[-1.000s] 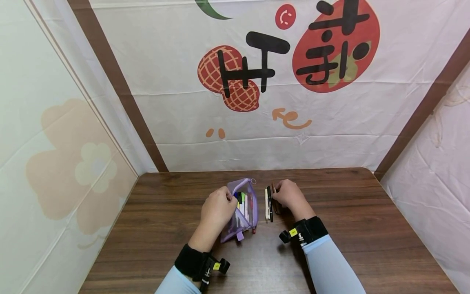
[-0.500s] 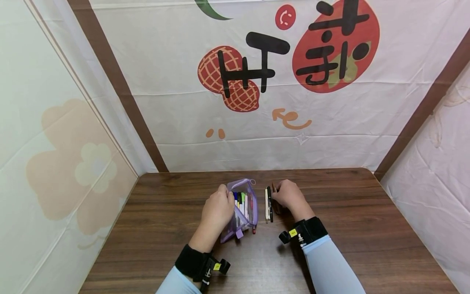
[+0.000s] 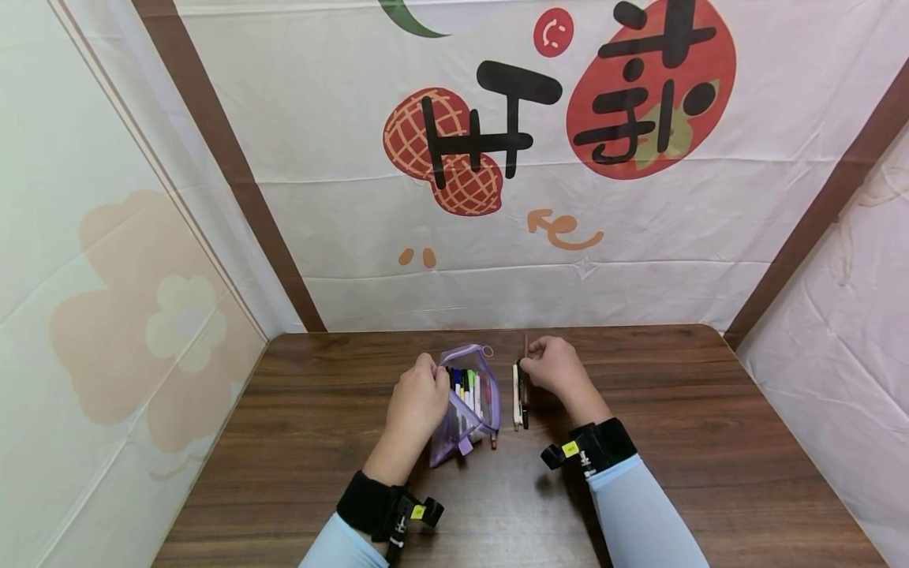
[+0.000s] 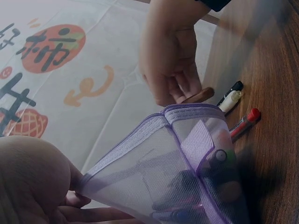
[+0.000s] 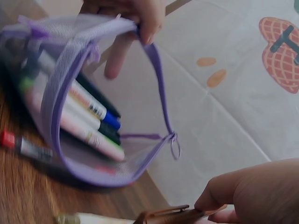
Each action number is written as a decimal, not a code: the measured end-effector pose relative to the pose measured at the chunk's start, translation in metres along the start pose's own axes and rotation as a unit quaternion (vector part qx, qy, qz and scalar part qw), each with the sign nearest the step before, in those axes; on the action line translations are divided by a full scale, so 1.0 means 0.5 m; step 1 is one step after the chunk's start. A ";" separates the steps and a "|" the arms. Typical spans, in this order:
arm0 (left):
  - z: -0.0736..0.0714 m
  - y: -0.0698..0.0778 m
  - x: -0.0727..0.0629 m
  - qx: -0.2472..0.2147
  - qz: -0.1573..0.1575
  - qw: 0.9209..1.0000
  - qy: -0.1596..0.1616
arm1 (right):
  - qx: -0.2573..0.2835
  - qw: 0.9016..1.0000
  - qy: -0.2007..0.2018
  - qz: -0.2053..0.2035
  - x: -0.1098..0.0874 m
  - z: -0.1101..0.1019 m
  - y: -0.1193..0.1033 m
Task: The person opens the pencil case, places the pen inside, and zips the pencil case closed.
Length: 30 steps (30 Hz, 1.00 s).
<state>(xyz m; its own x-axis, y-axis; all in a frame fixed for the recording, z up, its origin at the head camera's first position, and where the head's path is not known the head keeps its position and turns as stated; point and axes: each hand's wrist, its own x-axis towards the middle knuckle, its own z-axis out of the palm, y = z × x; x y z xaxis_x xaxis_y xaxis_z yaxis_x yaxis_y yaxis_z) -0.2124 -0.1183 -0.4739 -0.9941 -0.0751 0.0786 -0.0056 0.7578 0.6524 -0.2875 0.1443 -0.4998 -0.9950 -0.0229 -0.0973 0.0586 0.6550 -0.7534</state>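
My left hand (image 3: 419, 398) pinches the side of the opening of a purple mesh pencil case (image 4: 135, 172). The case's zipped mouth (image 5: 159, 79) gapes wide, and several pens and markers (image 5: 88, 107) lie inside. To the right of the case, my right hand (image 3: 561, 371) grips a brown pen (image 5: 173, 215) with a clip, its far end pointing toward the back wall. Right beside that pen, a cream pen (image 3: 516, 398) and a black pen (image 3: 525, 418) lie on the table; the right fingers overlap the black one's upper end in the head view.
A red-capped marker (image 4: 245, 123) lies on the wooden table (image 3: 682, 442) by the case, partly behind it. A printed white cloth (image 3: 341, 237) hangs along the table's back edge, with more cloth on both sides.
My right hand has moved slightly away from me and left, with the brown pen now reaching farther back. My left hand has shifted slightly left, and the case's mouth is wider.
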 end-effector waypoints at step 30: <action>0.008 0.003 0.006 -0.016 0.004 1.000 0.005 | 0.181 0.970 -0.150 -0.065 -0.040 0.117 -0.077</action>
<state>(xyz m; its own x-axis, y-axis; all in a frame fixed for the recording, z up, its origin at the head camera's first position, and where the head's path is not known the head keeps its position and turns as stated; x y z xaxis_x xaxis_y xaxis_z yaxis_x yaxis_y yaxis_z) -0.2156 -0.1149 -0.4757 -0.9930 -0.0749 0.0911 0.0063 0.7373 0.6755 -0.2649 0.0756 -0.5068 -0.9307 -0.3416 -0.1306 0.0132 0.3256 -0.9454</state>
